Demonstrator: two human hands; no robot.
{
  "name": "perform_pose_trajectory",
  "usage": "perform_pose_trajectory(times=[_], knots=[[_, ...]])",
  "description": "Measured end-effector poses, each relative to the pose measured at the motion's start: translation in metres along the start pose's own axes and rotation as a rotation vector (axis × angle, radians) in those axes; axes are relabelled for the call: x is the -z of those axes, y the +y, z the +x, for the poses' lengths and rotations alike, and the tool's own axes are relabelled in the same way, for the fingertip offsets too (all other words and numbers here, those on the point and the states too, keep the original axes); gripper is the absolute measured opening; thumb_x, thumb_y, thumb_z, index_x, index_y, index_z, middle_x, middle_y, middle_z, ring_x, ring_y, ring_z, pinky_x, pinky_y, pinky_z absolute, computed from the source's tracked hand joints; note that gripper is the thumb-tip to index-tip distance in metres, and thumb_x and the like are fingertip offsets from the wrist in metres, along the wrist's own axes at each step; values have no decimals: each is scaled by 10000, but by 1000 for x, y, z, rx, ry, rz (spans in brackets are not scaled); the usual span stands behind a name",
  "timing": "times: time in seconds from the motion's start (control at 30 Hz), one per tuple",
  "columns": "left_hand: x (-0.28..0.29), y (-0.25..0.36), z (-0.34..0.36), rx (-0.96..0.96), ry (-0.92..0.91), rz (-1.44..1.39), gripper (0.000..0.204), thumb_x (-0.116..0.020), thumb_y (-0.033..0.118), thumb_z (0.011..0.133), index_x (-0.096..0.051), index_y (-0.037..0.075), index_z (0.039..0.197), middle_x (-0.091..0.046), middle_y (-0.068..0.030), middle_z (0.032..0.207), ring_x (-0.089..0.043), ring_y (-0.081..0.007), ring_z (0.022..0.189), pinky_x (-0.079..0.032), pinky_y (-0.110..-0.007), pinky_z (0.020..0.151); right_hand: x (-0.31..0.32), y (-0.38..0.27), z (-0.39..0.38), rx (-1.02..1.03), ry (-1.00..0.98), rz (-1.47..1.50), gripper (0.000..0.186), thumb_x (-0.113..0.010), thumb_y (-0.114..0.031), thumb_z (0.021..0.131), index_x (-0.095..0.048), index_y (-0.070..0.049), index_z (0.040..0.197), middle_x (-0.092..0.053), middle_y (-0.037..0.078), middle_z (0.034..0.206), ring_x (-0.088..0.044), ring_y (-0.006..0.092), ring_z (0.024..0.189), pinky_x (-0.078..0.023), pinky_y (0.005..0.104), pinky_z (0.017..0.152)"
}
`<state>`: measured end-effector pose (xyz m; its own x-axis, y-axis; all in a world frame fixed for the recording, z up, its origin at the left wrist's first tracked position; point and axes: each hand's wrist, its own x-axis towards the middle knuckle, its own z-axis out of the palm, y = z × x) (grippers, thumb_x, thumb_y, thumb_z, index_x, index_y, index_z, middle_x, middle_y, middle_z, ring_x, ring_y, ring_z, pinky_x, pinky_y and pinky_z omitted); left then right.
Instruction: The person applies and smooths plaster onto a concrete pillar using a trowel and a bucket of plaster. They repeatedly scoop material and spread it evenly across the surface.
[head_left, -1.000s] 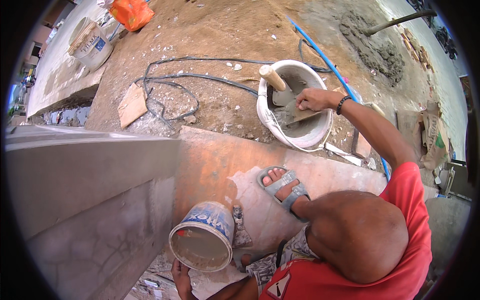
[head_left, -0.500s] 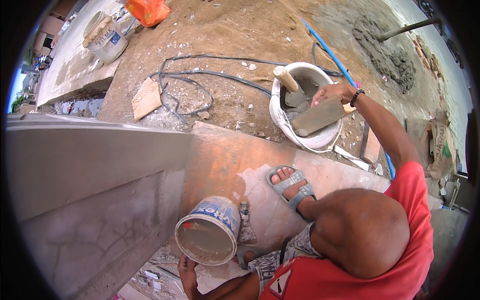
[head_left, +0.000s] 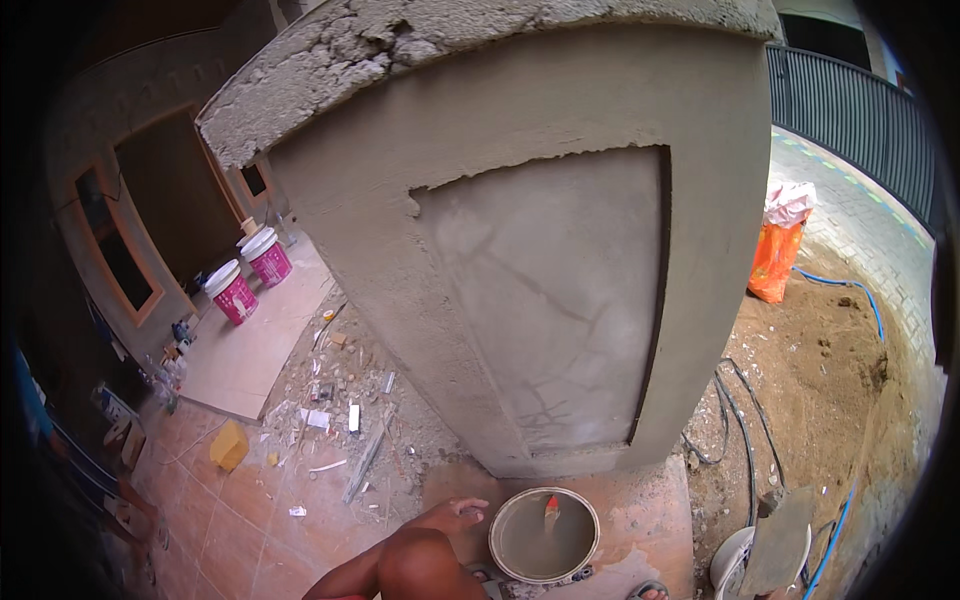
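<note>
My left hand (head_left: 462, 513) rests just left of a round bucket (head_left: 496, 560), its fingers loosely extended and holding nothing. Cloudy grey liquid (head_left: 535, 540) fills much of that bucket, and a red-tipped brush (head_left: 551, 508) stands partly sunk in it. At the lower right, a flat grey plastering float (head_left: 780, 545) is tilted over a white bucket (head_left: 728, 562). No part of my right hand can be made out there. Before me rises a grey plastered pillar (head_left: 350, 270) with a recessed panel (head_left: 545, 300) marked by dark, branching streaks.
Rubble and scraps (head_left: 350, 420) cover the ground left of the pillar, with a yellow block (head_left: 229, 445) on the tiles. Two pink pails (head_left: 235, 298) stand on a slab. To the right are an orange sack (head_left: 778, 255), black cable (head_left: 740, 410) and a blue hose (head_left: 835, 540) on sand.
My view has swung up and left, from the white bucket to the pillar. My right hand, earlier holding the float over the white bucket, has left the view. My left hand stays beside the liquid-filled bucket.
</note>
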<state>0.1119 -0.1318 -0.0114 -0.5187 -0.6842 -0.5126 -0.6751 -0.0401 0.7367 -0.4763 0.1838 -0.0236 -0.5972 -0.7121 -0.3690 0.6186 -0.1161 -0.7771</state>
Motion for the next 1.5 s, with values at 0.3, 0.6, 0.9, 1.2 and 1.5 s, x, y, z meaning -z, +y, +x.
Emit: perform_pose_trajectory(times=[0.3,0.6,0.9,1.2,1.5], knots=[[-25,-90,-34,-133,143,-562,518,-682,226,943,-529,10,1388,-631,-144,1272,-591,-205,1165,-475,-351,988,-246,-54,-10,457,-559,-77,539,-700,-94,868,-507,6,1361,-634,111,1240,-648,215,1096,-532,353,945],[-35,-108,-92,50,380,-574,486,-700,210,910,-579,0,1332,-664,-122,1223,-620,-186,1126,-489,-333,970,-514,-119,-97,1902,-830,-1055,638,-767,-106,825,-505,1,1397,-609,196,1230,-613,323,1094,-488,401,931],[-46,-105,-75,-11,458,-472,411,-653,257,930,-624,19,1265,-692,-132,1130,-633,-231,1051,-499,-367,914,-625,-115,-130,2514,-531,-1174,712,-714,31,727,-538,-102,1404,-597,95,1119,-578,301,1036,-441,402,842],[-40,-97,-89,-11,522,-348,346,-579,295,970,-667,42,1189,-709,-154,1036,-643,-295,965,-509,-420,850,-635,-124,-119,2501,-449,-1279,615,-723,11,800,-565,-118,1380,-612,94,1097,-582,289,996,-467,396,822],[-35,-100,-85,-30,497,-354,410,-540,360,978,-634,55,1235,-669,-171,1112,-605,-319,1037,-478,-432,902,-566,-133,-140,2526,-345,-1271,613,-758,20,701,-628,-64,1294,-621,112,1015,-598,295,898,-464,398,755]])
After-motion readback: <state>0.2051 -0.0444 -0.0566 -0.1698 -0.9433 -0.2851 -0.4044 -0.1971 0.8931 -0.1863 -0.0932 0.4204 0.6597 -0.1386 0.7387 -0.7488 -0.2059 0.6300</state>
